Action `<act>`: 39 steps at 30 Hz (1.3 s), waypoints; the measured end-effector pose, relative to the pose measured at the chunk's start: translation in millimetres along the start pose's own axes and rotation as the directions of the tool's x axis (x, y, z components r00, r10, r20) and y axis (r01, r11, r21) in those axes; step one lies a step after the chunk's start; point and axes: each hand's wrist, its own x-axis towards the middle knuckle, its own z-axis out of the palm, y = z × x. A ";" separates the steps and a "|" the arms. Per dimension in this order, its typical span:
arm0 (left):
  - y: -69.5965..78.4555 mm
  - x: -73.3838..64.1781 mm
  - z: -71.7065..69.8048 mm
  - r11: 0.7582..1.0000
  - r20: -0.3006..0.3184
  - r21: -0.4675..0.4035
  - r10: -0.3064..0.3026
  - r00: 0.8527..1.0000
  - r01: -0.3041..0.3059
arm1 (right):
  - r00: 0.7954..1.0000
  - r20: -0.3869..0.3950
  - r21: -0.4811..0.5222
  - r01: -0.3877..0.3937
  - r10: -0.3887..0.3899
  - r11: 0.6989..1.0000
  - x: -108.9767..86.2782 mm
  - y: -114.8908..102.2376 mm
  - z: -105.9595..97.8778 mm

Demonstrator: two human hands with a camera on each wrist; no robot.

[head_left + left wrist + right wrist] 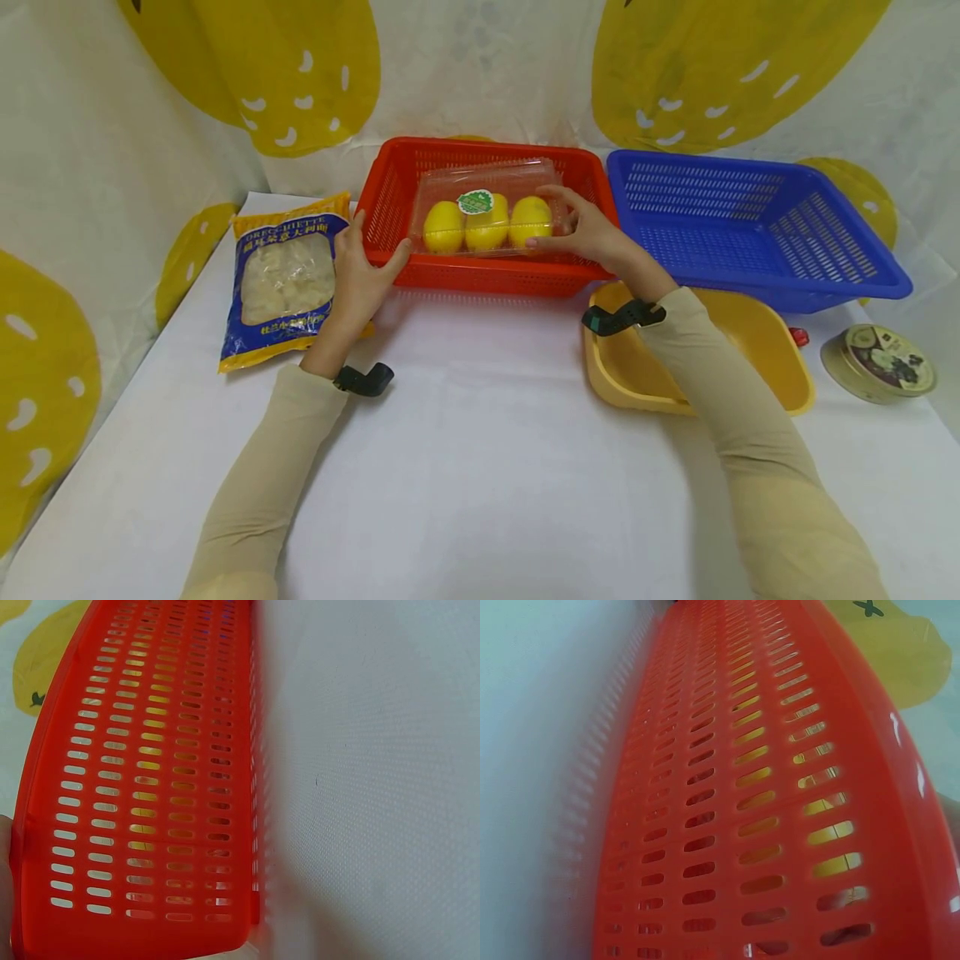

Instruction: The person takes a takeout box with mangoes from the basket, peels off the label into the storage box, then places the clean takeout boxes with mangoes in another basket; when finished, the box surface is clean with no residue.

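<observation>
Lemon box (487, 218), in red basket (487, 276), grasped by right fingers (562, 196); basket corner clasped by left fingers (353, 240).

The head view looks forward and down over the table (510, 450); 2 wrist views, close up from opposite ends, face the red basket (487, 277) all 3 share

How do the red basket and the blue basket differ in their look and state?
The red basket is bright red, while the blue basket is deep blue.
The red basket has a clear box with three yellow fruits in it; the blue basket shows its bare floor.
The left hand touches the red basket's rim; no hand touches the blue basket.
Both have slotted sides.
</observation>
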 end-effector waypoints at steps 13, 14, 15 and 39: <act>-0.6 0.0 0.5 1.000 0.006 0.009 -0.003 1.000 0.003 | 0.997 0.038 0.098 -0.067 0.064 0.993 1.7 0.6 -1.5; -0.7 0.1 0.6 1.000 0.008 0.010 -0.005 1.000 0.004 | 0.997 0.045 0.122 -0.074 0.069 0.990 1.8 0.5 -1.6; -1.0 0.3 0.7 1.000 0.010 0.009 -0.005 1.000 0.005 | 0.996 0.049 0.138 -0.079 0.073 0.987 1.9 0.6 -1.7; -0.9 0.5 0.1 1.000 0.003 0.006 -0.004 1.000 0.004 | 0.960 0.110 0.278 -0.277 0.256 0.920 1.0 -8.4 -5.2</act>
